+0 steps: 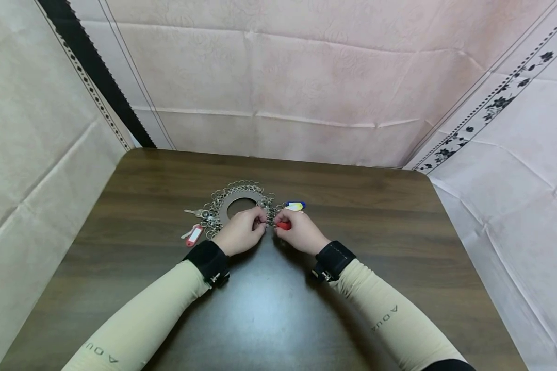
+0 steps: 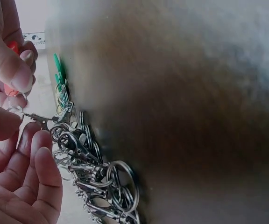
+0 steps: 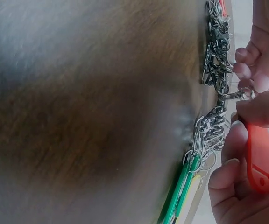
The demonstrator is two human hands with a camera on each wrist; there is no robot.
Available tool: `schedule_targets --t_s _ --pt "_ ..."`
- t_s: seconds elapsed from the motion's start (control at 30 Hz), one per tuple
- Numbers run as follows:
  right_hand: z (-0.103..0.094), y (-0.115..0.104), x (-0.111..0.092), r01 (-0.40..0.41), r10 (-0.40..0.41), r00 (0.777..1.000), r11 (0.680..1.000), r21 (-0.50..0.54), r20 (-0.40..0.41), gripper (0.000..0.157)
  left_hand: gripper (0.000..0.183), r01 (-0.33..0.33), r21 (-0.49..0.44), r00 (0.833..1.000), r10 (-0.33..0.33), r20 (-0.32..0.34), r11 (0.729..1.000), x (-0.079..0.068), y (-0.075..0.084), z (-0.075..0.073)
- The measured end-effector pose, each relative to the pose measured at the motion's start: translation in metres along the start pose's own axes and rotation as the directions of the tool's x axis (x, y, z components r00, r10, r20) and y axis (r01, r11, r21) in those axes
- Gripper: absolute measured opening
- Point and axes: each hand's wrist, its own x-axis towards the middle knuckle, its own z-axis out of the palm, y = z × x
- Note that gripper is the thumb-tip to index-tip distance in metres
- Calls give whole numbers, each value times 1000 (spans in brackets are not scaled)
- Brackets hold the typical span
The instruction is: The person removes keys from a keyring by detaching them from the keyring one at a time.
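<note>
A flat grey ring lies on the table, its edge crowded with metal snap hooks and split rings. My right hand grips a red key tag beside the ring's right side. Thumb and fingers of my left hand pinch a small split ring at the end of one snap hook. The fingertips of both hands come close together there, and the thumbs partly hide the split ring. Green key tags hang from neighbouring hooks near my right hand.
Another red key tag with a key lies at the ring's left, below a key. Blue and yellow tags lie just beyond my right hand. The brown wooden table reaches back to a cloth hanging.
</note>
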Motion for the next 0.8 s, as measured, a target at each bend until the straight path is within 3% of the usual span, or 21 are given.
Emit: schedule_targets --t_s 0.4,0.8 --pt "2 0 0 44 -44 999 999 13 -6 11 7 27 -73 999 -30 -43 997 -3 -2 1" --pt "2 2 0 45 -46 999 997 68 15 9 9 8 -55 998 -12 -58 998 -2 -6 5"
